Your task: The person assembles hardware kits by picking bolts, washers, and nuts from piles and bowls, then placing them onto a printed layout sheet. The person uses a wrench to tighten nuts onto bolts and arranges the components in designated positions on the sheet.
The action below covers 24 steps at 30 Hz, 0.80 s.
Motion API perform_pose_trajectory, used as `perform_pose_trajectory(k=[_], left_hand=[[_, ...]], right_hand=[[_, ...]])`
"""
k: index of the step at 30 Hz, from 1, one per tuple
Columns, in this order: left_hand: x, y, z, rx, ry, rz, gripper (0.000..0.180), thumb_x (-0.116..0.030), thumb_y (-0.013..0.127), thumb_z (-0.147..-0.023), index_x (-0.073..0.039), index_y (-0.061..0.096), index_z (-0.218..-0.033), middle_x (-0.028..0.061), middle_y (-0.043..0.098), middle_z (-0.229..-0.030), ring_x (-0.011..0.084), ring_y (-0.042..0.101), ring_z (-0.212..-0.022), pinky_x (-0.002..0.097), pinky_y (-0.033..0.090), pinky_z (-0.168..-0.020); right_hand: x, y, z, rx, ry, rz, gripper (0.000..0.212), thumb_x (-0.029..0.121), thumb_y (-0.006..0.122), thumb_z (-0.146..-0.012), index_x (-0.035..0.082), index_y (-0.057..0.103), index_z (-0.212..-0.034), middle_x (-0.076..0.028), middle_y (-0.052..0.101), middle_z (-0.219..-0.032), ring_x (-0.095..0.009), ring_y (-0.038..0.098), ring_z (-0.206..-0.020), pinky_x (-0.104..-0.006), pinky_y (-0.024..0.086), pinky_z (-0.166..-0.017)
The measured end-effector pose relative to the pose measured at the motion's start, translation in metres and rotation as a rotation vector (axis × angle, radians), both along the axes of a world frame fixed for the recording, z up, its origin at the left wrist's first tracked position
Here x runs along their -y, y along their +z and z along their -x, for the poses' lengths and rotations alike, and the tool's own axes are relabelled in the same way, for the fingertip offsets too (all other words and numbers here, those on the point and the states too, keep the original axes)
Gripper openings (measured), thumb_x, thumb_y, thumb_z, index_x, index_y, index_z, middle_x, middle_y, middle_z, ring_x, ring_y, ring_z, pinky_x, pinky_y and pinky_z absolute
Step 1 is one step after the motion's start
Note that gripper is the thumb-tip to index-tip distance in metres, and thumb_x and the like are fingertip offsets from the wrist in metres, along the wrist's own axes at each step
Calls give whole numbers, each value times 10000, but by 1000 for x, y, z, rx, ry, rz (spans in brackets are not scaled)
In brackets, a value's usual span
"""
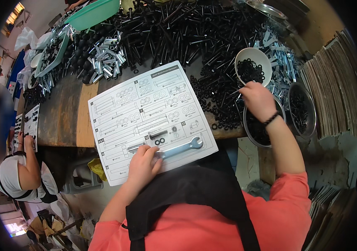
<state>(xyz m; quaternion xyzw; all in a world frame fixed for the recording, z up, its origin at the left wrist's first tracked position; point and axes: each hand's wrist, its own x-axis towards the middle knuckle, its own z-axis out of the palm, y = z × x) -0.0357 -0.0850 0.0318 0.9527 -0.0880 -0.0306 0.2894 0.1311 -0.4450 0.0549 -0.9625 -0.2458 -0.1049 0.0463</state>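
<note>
Head view: wrench (182,147) thumb-side of left grip (143,162), right grip (258,99) by white bowl (256,53), both closures unclear

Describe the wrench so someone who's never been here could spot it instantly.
Find the big white printed sheet in the picture's middle. On its lower part, reaching rightward from the left hand, lies the wrench. It is the long blue-grey piece with a forked end, unlike the two black rings just above it.
</note>
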Motion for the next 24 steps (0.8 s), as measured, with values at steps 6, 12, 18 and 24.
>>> perform_pose_trajectory(k=[6, 12, 18, 24], left_hand=[[-4, 1, 3, 90, -28, 18, 308, -98, 684, -729, -61, 582, -1017, 108, 533, -976, 214, 560, -678, 318, 482, -615], [-7, -1, 12, 18, 38, 69, 280, -130, 656, -747, -51, 584, -1005, 131, 544, -993, 319, 560, -848, 387, 469, -730], [-12, -4, 10, 129, 7, 39, 260, -118, 677, -747, -54, 601, -988, 101, 545, -983, 217, 569, -679, 313, 483, -617], [-18, -6, 14, 146, 32, 68, 261, -104, 679, -741, -52, 602, -984, 100, 552, -986, 215, 563, -659, 315, 478, -614]], right_hand=[[-45, -30, -25, -139, -144, 445, 158, 82, 517, -792, 45, 671, -796, -132, 639, -799, -242, 661, -729, -329, 527, -607], [-41, -44, -38, -80, -91, 651, 155, 94, 516, -812, 49, 663, -836, -105, 629, -831, -220, 650, -744, -317, 495, -627], [-41, -47, -41, -57, -163, 642, 143, 89, 515, -805, 61, 655, -812, -96, 614, -815, -230, 642, -750, -336, 497, -633], [-53, -6, -18, -69, -72, 411, 69, 82, 498, -802, 71, 564, -781, -114, 590, -782, -268, 619, -721, -380, 501, -613]])
